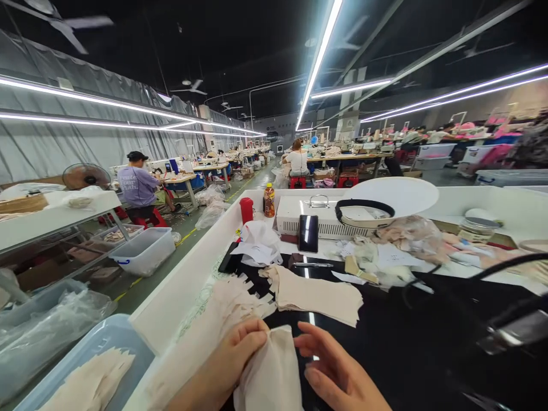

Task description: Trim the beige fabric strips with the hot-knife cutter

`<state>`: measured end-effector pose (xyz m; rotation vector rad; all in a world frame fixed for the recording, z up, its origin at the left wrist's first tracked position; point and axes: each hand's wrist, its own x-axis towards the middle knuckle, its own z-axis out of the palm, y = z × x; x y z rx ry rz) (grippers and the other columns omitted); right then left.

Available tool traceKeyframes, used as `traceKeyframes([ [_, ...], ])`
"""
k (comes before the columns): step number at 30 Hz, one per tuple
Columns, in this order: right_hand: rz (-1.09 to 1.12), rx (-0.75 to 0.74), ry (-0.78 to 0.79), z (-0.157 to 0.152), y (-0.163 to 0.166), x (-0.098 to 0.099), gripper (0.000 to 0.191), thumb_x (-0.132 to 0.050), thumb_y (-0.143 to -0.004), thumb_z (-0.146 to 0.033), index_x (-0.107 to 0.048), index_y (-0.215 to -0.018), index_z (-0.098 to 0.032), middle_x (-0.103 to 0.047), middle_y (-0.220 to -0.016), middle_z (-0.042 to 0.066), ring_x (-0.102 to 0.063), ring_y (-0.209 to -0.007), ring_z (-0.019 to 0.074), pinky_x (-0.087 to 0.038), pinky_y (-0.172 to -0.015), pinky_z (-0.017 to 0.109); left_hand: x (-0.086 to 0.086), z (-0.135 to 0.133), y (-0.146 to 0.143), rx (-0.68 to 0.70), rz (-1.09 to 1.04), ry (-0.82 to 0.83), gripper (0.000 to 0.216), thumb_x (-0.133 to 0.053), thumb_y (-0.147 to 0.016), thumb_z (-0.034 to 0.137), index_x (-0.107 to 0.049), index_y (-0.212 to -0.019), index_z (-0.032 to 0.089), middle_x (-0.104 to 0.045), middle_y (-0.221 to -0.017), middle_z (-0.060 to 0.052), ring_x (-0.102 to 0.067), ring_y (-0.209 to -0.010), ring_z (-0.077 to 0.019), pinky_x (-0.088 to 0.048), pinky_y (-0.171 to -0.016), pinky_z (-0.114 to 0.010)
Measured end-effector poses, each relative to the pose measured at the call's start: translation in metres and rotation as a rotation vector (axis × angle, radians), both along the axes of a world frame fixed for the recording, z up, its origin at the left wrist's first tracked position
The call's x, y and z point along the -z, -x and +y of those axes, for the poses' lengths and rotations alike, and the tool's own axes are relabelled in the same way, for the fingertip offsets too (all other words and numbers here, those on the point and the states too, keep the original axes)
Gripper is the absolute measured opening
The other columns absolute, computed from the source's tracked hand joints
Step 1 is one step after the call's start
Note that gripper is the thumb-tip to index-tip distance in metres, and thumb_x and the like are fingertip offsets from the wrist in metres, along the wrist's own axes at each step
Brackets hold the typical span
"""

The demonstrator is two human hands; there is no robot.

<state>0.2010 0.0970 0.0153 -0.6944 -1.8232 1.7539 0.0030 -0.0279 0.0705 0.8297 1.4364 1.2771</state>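
My left hand (233, 357) pinches the top corner of a beige fabric piece (272, 374) at the bottom of the head view, thumb and fingers closed on the cloth. My right hand (336, 371) lies beside the same piece with its fingers stretched out flat, touching the cloth's right edge. Just beyond the hands, a stack of beige cut fabric pieces (317, 297) rests on the black glossy table top (398, 337). More beige pieces (231, 299) fan out to the left of that stack.
A white machine box (299, 220), a black phone (308, 233), a red cup (246, 209) and a bottle (269, 200) stand at the far side. A blue bin with beige pieces (92, 377) sits low left. Seated workers (139, 185) fill the hall beyond.
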Motion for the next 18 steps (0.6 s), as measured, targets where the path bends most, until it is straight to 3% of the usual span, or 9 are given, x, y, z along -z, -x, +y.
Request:
traceKeyframes([
  [2, 0.095, -0.085, 0.178, -0.008, 0.006, -0.001, 0.072, -0.08, -0.077, -0.065, -0.068, -0.134, -0.023, -0.077, -0.12, 0.013, -0.072, -0.113, 0.0309, -0.057, -0.098, 0.04, 0.007, 0.008, -0.013, 0.079, -0.087, 0.016, 0.042, -0.07, -0.079, 0.058, -0.049, -0.077, 0.022, -0.042, -0.067, 0.006, -0.033, -0.061, -0.0111, -0.027, -0.056, -0.022],
  [5, 0.147, -0.229, 0.309, -0.012, 0.007, 0.002, 0.057, -0.081, -0.079, -0.064, -0.076, -0.114, -0.02, -0.079, -0.099, 0.008, -0.073, -0.095, 0.0269, -0.056, -0.091, 0.038, 0.016, 0.016, -0.021, 0.15, -0.067, 0.032, 0.042, -0.067, -0.082, 0.06, -0.048, -0.077, 0.022, -0.039, -0.067, 0.006, -0.031, -0.061, -0.0114, -0.027, -0.057, -0.023],
  [8, 0.156, -0.173, 0.345, -0.013, 0.002, 0.007, 0.046, -0.08, -0.082, -0.062, -0.077, -0.096, -0.018, -0.073, -0.084, 0.003, -0.067, -0.08, 0.0191, -0.051, -0.079, 0.03, 0.022, 0.02, -0.02, 0.181, 0.046, 0.025, 0.048, -0.06, -0.089, 0.066, -0.045, -0.075, 0.022, -0.037, -0.07, 0.006, -0.03, -0.065, -0.0125, -0.028, -0.06, -0.024],
  [11, 0.146, -0.098, 0.35, -0.014, -0.002, 0.011, 0.048, -0.079, -0.081, -0.064, -0.073, -0.089, -0.017, -0.066, -0.077, -0.001, -0.057, -0.071, 0.0139, -0.043, -0.069, 0.025, 0.027, 0.021, -0.017, 0.236, 0.255, -0.058, 0.056, -0.054, -0.092, 0.074, -0.049, -0.074, 0.021, -0.04, -0.073, 0.004, -0.036, -0.069, -0.0135, -0.029, -0.063, -0.025],
  [15, 0.098, -0.097, 0.314, -0.017, -0.003, 0.01, 0.053, -0.077, -0.082, -0.069, -0.067, -0.082, -0.017, -0.053, -0.068, -0.004, -0.043, -0.063, 0.0101, -0.032, -0.06, 0.023, 0.026, 0.024, -0.018, 0.266, 0.421, -0.095, 0.048, -0.063, -0.092, 0.066, -0.065, -0.086, 0.019, -0.057, -0.083, 0.001, -0.049, -0.076, -0.0156, -0.035, -0.068, -0.025],
  [18, 0.118, -0.121, 0.367, -0.017, -0.004, 0.007, 0.052, -0.079, -0.08, -0.067, -0.066, -0.084, -0.017, -0.052, -0.067, -0.005, -0.041, -0.061, 0.0091, -0.033, -0.058, 0.022, 0.023, 0.027, -0.02, 0.225, 0.475, -0.117, 0.052, -0.054, -0.096, 0.067, -0.064, -0.08, 0.018, -0.056, -0.08, 0.0, -0.05, -0.075, -0.0162, -0.035, -0.067, -0.026],
])
